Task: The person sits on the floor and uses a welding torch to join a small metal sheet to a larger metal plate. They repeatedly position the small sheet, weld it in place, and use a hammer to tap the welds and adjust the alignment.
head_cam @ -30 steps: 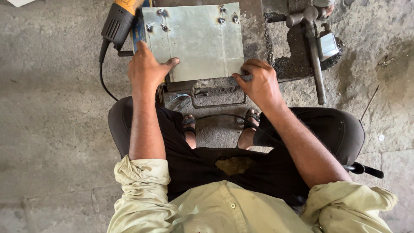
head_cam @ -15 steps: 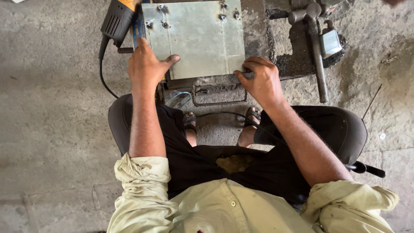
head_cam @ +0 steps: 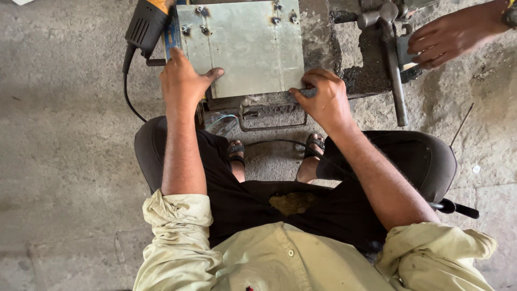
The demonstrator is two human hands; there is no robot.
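Observation:
A grey sheet-metal panel (head_cam: 245, 46) with several screws near its far edge lies on a low stand in front of me. My left hand (head_cam: 183, 81) grips its near left corner, thumb on top of the sheet. My right hand (head_cam: 323, 97) is closed on the near right corner, fingers curled around the edge. A black and yellow power tool (head_cam: 145, 21) lies just beyond my left hand, its cable running down the floor.
Another person's hand (head_cam: 447, 37) reaches in at the upper right, beside a hammer (head_cam: 385, 48) lying on a dark metal block (head_cam: 361, 70). A thin rod (head_cam: 462, 125) lies on the concrete floor at the right. My sandalled feet (head_cam: 309, 156) rest below the stand.
Another person's hand has come into view at the upper right near the hammer. My hands keep their hold on the panel's near corners.

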